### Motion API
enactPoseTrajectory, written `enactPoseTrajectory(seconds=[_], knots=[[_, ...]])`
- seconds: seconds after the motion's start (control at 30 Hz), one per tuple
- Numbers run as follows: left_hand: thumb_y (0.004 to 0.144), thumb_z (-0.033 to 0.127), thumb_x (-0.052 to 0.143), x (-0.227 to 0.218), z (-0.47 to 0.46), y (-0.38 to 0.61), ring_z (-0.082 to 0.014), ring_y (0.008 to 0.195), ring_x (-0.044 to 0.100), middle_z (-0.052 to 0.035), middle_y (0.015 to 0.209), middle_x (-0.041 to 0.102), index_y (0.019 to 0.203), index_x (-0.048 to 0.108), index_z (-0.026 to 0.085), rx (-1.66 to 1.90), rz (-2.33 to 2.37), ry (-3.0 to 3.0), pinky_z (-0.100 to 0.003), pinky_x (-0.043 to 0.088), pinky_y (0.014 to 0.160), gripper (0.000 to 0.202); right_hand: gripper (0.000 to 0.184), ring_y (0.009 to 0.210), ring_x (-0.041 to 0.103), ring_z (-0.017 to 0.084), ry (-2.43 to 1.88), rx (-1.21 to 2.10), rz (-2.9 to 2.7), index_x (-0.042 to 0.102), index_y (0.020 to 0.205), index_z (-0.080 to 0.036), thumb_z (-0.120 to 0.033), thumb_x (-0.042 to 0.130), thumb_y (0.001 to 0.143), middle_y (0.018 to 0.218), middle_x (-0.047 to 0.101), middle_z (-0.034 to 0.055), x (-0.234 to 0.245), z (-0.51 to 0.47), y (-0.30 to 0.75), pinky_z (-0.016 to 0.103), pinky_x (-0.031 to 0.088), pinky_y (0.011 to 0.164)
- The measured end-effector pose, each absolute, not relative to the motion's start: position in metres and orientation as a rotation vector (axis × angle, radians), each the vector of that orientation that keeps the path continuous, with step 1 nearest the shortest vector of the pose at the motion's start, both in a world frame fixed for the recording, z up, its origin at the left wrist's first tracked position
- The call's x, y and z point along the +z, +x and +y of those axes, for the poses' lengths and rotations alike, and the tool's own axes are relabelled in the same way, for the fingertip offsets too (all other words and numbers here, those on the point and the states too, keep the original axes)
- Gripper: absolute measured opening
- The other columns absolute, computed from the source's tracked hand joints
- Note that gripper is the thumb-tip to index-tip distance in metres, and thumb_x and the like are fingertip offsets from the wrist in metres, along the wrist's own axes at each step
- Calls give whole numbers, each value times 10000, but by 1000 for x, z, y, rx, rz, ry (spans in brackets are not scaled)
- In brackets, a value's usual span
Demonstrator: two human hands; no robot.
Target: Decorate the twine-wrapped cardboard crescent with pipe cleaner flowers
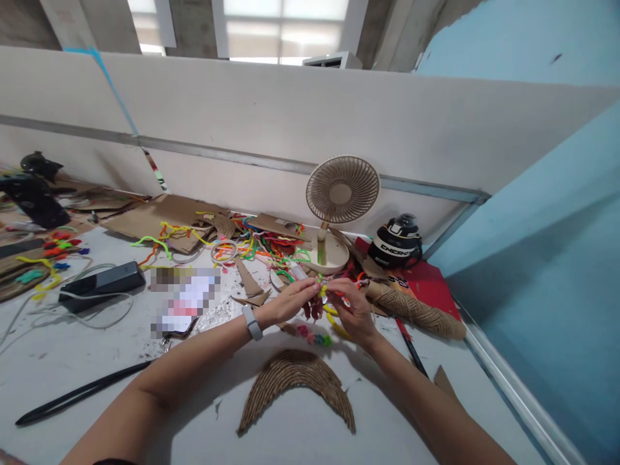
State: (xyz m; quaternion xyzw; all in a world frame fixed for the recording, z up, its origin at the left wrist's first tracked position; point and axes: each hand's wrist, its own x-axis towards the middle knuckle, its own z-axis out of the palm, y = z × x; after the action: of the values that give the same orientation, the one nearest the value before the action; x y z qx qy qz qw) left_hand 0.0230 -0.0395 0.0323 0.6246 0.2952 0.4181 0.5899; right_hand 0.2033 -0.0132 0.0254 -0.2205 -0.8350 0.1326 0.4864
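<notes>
Over the white table, my left hand (296, 299) and my right hand (352, 311) meet and pinch a small yellow-green pipe cleaner (322, 290) between their fingertips. Its exact shape is too small to make out. A longer yellow pipe cleaner (338, 324) curves just below my right hand. Beneath the hands lies a short row of pink, teal and green fuzzy pieces (314, 336). Closer to me, a crescent covered in brown twine (296, 373) rests flat on the table.
A beige fan (343, 190) stands at the back beside a black jug (396, 242). A twine roll (416, 312) lies on the right, near a red sheet (438, 290). Left are a phone (186, 310), a black power bank (103, 285), cables, cardboard (155, 219) and tangled pipe cleaners (256, 245).
</notes>
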Motion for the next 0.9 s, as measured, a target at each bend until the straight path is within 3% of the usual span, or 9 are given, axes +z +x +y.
enactPoseTrajectory(seconds=[0.37, 0.53, 0.7, 0.9], knots=[[845, 622, 449, 27, -36, 25, -75, 445, 441, 43, 520, 485, 706, 442, 173, 1077, 748, 1525, -205, 352, 451, 470, 148, 933, 591, 199, -707, 547, -2086, 594, 995, -208, -256, 491, 900, 974, 622, 58, 30, -17, 203, 332, 469, 825], [852, 635, 413, 25, -37, 27, -74, 403, 426, 59, 499, 472, 740, 422, 183, 1048, 745, 1514, -201, 327, 411, 465, 139, 876, 577, 199, -778, 522, -2033, 576, 905, -207, -282, 459, 897, 905, 599, 49, 33, -22, 200, 330, 456, 796], [847, 640, 409, 22, -37, 27, -68, 370, 419, 68, 496, 475, 762, 399, 192, 1013, 726, 1501, -190, 315, 380, 456, 220, 921, 555, 206, -863, 673, -2058, 550, 971, -207, -334, 378, 922, 971, 586, 61, 33, -21, 199, 341, 454, 805], [834, 644, 449, 21, -34, 23, -57, 371, 407, 60, 503, 476, 737, 428, 178, 1017, 737, 1507, -182, 296, 370, 476, 278, 752, 546, 183, -876, 995, -2010, 523, 866, -205, -405, 347, 943, 795, 571, 44, 27, -19, 197, 327, 471, 699]])
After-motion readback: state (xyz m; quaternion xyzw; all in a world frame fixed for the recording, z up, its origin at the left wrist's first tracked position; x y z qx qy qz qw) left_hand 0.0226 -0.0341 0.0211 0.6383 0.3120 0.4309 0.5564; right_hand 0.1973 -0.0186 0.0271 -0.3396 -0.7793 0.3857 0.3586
